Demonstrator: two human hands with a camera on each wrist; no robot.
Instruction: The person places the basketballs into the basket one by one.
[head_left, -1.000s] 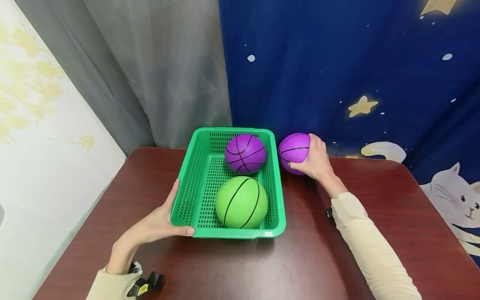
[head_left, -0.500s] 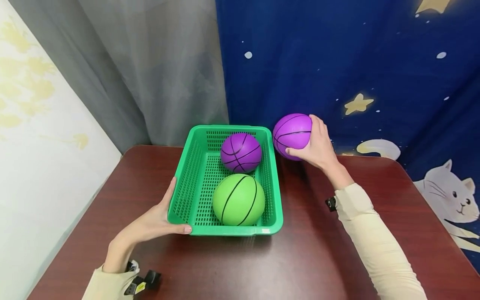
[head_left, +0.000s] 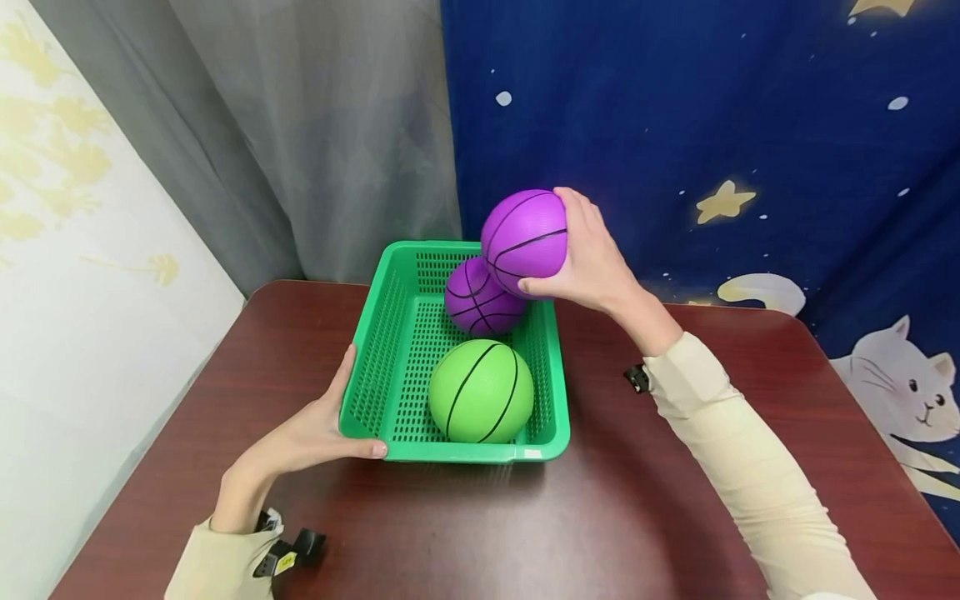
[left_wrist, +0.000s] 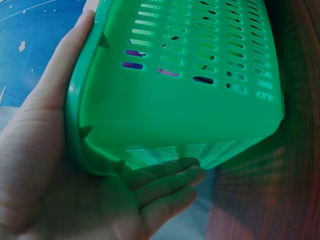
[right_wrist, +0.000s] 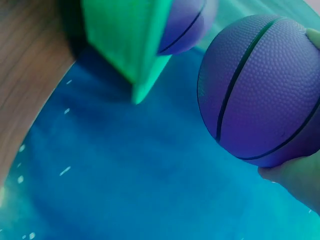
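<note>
In the head view, my right hand (head_left: pixel 591 260) grips a purple ball (head_left: pixel 525 237) marked with black basketball lines. The ball is raised over the back right corner of a green plastic basket (head_left: pixel 468 452). Inside the basket sit another purple ball (head_left: pixel 483 308), partly covered by the raised one, and a larger green ball (head_left: pixel 482 392) in front. My left hand (head_left: pixel 311 437) braces the basket's front left corner, thumb along the front rim and fingers along the left side. The left wrist view shows these fingers (left_wrist: pixel 167 187) mostly straight by the slotted wall.
The basket stands on a dark red-brown wooden table (head_left: pixel 615 500). Behind the table hang a grey curtain (head_left: pixel 352 142) and a blue curtain (head_left: pixel 637 125) with stars and a cat. A white wall (head_left: pixel 97 292) borders the left side.
My right hand has lifted the purple ball from beside the basket and carried it left, over the basket's back right corner. My left hand stays at the basket's corner.
</note>
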